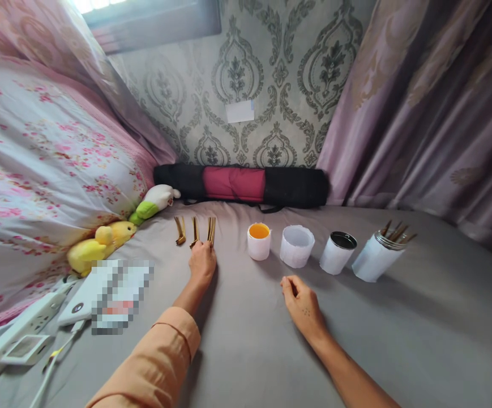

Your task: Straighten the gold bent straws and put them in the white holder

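My left hand (203,262) reaches forward with its fingers closed at the near end of a bundle of thin gold-coloured sticks (212,226). Another gold-coloured piece (195,229) touches or lies just beside its fingertips, and a third, bent gold piece (180,231) rests farther left. Curled above the grey sheet, my right hand (303,306) shows nothing in its fingers. Beyond it stand a white-wrapped cup with an orange inside (258,247), a whitish cup (296,254), a white-wrapped can with a dark inside (334,259) and a leaning white-wrapped container (373,262) holding several brownish sticks (396,233).
Along the patterned wall lies a black and red roll bag (234,184). Plush toys (101,241) lean by the floral cloth (54,170) at left. A power strip (14,340), a white power bank (86,294) and a cable (54,368) occupy the near left.
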`<state>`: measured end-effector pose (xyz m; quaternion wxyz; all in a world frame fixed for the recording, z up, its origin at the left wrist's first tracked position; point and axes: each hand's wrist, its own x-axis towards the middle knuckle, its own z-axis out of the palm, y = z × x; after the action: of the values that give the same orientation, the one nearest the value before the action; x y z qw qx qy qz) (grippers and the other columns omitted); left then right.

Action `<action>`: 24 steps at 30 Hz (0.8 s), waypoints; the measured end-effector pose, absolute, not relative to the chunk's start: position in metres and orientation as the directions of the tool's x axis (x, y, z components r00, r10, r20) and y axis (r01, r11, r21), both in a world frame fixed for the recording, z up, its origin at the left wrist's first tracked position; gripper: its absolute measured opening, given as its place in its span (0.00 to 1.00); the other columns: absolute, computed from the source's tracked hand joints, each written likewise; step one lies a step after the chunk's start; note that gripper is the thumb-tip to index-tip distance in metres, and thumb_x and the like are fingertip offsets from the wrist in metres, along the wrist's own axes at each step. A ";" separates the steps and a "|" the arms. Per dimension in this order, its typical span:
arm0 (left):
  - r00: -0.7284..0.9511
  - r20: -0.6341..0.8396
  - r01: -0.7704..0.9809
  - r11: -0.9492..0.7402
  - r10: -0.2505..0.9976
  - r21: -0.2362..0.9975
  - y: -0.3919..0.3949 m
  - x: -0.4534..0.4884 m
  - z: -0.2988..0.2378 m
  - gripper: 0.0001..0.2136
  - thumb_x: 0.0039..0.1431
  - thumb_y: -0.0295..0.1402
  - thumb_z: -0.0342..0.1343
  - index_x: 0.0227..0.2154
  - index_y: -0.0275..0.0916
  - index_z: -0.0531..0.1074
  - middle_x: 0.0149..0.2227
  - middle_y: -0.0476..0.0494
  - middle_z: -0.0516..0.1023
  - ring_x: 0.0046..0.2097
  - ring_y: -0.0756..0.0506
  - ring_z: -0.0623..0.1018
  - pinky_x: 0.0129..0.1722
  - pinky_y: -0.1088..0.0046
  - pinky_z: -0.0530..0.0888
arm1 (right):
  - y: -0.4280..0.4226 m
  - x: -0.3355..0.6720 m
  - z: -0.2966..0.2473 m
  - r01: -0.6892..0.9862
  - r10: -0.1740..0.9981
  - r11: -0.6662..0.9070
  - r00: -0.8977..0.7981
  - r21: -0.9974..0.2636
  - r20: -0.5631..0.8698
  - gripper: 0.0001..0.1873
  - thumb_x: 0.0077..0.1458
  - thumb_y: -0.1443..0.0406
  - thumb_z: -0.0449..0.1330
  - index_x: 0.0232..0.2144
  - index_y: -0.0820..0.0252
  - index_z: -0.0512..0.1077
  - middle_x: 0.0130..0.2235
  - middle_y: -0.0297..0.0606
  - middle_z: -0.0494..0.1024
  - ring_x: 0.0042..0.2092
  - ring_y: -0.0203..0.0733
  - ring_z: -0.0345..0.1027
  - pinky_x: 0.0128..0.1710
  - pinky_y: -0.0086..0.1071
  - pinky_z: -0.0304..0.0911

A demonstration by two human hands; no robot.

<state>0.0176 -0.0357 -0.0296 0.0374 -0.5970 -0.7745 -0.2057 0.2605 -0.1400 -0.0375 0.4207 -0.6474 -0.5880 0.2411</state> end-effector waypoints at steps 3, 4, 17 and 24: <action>-0.298 0.311 0.939 0.218 0.902 0.266 -0.034 0.019 -0.030 0.13 0.57 0.34 0.41 0.35 0.39 0.71 0.36 0.38 0.67 0.38 0.43 0.69 0.28 0.71 0.65 | -0.140 0.261 -0.037 0.563 0.966 0.050 0.181 -0.825 0.182 0.18 0.54 0.54 0.45 0.25 0.59 0.68 0.23 0.37 0.72 0.23 0.37 0.61 0.25 0.27 0.54; -0.299 0.315 0.939 0.220 0.901 0.265 -0.034 0.020 -0.030 0.13 0.57 0.34 0.41 0.35 0.38 0.71 0.36 0.38 0.67 0.38 0.43 0.69 0.29 0.71 0.65 | -0.140 0.260 -0.036 0.564 0.966 0.051 0.180 -0.824 0.183 0.18 0.54 0.54 0.45 0.25 0.59 0.68 0.23 0.37 0.72 0.24 0.37 0.62 0.25 0.27 0.54; -0.306 0.321 0.901 0.163 0.896 0.403 -0.032 0.033 -0.027 0.12 0.55 0.33 0.43 0.33 0.37 0.71 0.36 0.39 0.66 0.41 0.43 0.69 0.35 0.70 0.66 | -0.139 0.260 -0.038 0.567 0.965 0.061 0.176 -0.821 0.193 0.18 0.54 0.55 0.45 0.25 0.59 0.68 0.22 0.35 0.71 0.24 0.36 0.61 0.25 0.26 0.53; -0.336 0.244 0.823 0.158 0.910 0.545 -0.031 0.037 -0.033 0.13 0.51 0.34 0.47 0.36 0.34 0.72 0.35 0.37 0.71 0.38 0.44 0.72 0.38 0.70 0.67 | -0.140 0.260 -0.036 0.580 0.966 0.055 0.176 -0.813 0.191 0.18 0.54 0.54 0.45 0.24 0.59 0.67 0.21 0.34 0.70 0.23 0.36 0.60 0.23 0.27 0.53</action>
<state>0.0369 -0.0314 -0.0335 -0.0702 -0.5719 -0.7576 -0.3068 0.2602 -0.1401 -0.0363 0.4126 -0.6465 -0.5976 0.2337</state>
